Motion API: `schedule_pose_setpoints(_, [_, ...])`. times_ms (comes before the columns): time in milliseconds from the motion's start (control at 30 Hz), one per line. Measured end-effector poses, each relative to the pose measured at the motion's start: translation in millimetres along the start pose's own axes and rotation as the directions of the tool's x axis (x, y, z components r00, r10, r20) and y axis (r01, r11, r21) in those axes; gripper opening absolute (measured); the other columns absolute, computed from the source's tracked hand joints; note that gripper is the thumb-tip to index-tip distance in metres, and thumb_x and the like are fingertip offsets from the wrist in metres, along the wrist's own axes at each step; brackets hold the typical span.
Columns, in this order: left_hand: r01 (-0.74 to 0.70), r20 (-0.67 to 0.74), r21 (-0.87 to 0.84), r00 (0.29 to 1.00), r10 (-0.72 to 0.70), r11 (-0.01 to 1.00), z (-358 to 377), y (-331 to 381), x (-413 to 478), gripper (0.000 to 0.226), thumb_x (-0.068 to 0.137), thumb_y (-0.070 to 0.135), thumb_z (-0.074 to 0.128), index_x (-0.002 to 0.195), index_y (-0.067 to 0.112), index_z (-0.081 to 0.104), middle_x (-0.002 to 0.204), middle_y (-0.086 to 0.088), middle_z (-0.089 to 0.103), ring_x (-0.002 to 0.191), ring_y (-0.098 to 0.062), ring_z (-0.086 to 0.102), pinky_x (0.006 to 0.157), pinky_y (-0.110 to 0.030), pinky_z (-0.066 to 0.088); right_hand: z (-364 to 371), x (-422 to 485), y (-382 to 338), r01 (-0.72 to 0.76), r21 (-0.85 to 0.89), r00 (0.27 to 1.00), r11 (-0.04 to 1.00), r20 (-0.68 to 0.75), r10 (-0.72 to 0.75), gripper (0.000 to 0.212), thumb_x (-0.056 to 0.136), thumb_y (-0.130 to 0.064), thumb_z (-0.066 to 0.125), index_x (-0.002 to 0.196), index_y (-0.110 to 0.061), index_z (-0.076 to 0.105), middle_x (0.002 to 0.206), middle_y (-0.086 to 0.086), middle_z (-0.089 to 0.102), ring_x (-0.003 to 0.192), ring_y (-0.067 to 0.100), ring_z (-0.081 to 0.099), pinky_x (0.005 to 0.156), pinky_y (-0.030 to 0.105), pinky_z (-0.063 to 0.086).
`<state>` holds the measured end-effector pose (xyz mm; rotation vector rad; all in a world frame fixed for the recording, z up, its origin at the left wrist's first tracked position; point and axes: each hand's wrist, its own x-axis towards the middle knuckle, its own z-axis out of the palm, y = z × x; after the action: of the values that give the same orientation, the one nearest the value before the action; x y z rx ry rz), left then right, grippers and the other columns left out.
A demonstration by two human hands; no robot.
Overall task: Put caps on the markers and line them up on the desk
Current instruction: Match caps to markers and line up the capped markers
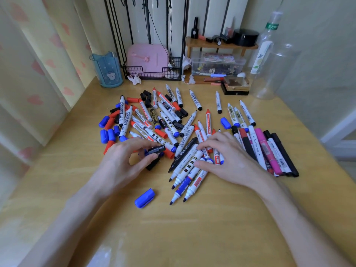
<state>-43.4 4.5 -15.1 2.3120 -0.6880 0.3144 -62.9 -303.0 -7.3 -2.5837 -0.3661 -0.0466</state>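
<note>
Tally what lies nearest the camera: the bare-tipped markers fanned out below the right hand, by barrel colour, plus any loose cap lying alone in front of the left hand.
Black-barrelled markers: 1
White-barrelled markers: 4
Loose blue cap: 1
Total: 6

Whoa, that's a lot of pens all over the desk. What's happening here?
A person is sorting a heap of whiteboard markers on a wooden desk. The left hand pinches a black cap, while the right hand rests on a bunch of uncapped markers. Most markers lie uncapped, with loose caps scattered about; a short row of capped ones lies at the right.
</note>
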Motion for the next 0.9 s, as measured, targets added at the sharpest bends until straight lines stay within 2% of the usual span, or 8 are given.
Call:
schedule_pose_setpoints(133, [-0.013,0.003,0.014,1.000,0.013,1.000,1.1,0.4,-0.8,0.026,0.094,0.037,0.071,0.119,0.029,0.076,0.088,0.036,0.060,0.079,-0.002,0.060,0.069,-0.006,0.038,9.5,3.8,-4.0,-0.032,-0.032,0.996,0.999,-0.082,0.029,0.047,0.080,-0.069,0.071,0.114,-0.036,0.068,0.116,-0.019,0.051,0.120,0.002,0.038,0.099,0.027,0.035])
schedule_pose_setpoints(233, [-0.019,0.001,0.026,1.000,0.019,0.999,1.7,-0.1,-0.3,0.026,0.094,0.037,0.072,0.119,0.030,0.076,0.088,0.034,0.060,0.078,0.000,0.059,0.069,-0.006,0.038,13.2,7.7,-5.9,-0.087,-0.064,0.988,0.994,-0.130,0.078,0.059,0.073,-0.077,0.070,0.117,-0.037,0.066,0.116,-0.018,0.047,0.120,0.003,0.036,0.095,0.025,0.033])
schedule_pose_setpoints(367, [-0.021,0.007,0.030,1.000,0.021,0.999,2.3,-0.3,0.2,0.026,0.094,0.037,0.071,0.119,0.030,0.076,0.090,0.037,0.059,0.079,0.001,0.059,0.069,-0.006,0.038,19.0,11.2,-7.1,-0.121,-0.065,0.983,0.990,-0.148,0.111,0.081,0.069,-0.086,0.060,0.130,-0.033,0.065,0.122,-0.015,0.043,0.124,0.005,0.032,0.104,0.030,0.039])
schedule_pose_setpoints(533, [-0.034,0.030,0.015,0.999,0.033,0.999,4.4,0.5,-0.6,0.031,0.095,0.044,0.066,0.123,0.032,0.075,0.093,0.040,0.059,0.084,0.002,0.061,0.070,-0.006,0.038,26.4,19.2,-16.6,-0.138,-0.156,0.972,0.978,-0.210,0.104,0.082,0.067,-0.090,0.059,0.118,-0.028,0.071,0.125,-0.010,0.043,0.125,0.011,0.031,0.109,0.032,0.036])
schedule_pose_setpoints(633, [-0.039,0.037,0.012,0.999,0.038,0.999,5.3,0.2,-1.0,0.031,0.095,0.045,0.065,0.122,0.032,0.074,0.095,0.041,0.058,0.085,0.007,0.060,0.070,-0.005,0.039,24.8,23.1,-24.0,-0.175,-0.258,0.972,0.950,-0.196,0.126,0.087,0.062,-0.096,0.056,0.115,-0.029,0.072,0.131,-0.007,0.044,0.128,0.016,0.030,0.107,0.033,0.029])
schedule_pose_setpoints(733, [-0.040,0.036,0.018,0.999,0.039,0.999,5.3,-0.5,-1.1,0.032,0.095,0.044,0.066,0.123,0.031,0.075,0.095,0.044,0.057,0.085,0.008,0.059,0.070,-0.005,0.039,22.9,25.1,-30.6,-0.191,-0.326,0.975,0.926,-0.171,0.141,0.091,0.059,-0.101,0.052,0.113,-0.029,0.073,0.132,-0.005,0.043,0.126,0.018,0.031,0.107,0.038,0.031])
schedule_pose_setpoints(833, [-0.043,0.032,0.020,0.999,0.043,0.999,5.4,-0.9,-1.1,0.032,0.096,0.044,0.066,0.123,0.031,0.075,0.095,0.045,0.056,0.086,0.011,0.058,0.071,-0.004,0.038,21.1,25.3,-33.7,-0.213,-0.305,0.974,0.928,-0.141,0.177,0.092,0.057,-0.101,0.053,0.111,-0.028,0.070,0.130,-0.004,0.041,0.126,0.018,0.031,0.106,0.038,0.032])
schedule_pose_setpoints(900, [-0.041,0.036,0.021,0.999,0.040,0.999,5.6,-0.6,-0.8,0.032,0.096,0.044,0.065,0.123,0.031,0.074,0.091,0.041,0.057,0.085,0.008,0.059,0.070,-0.004,0.038,20.9,25.8,-33.2,-0.224,-0.267,0.973,0.937,-0.116,0.199,0.092,0.057,-0.100,0.054,0.113,-0.028,0.066,0.127,-0.005,0.039,0.125,0.017,0.031,0.106,0.036,0.031])
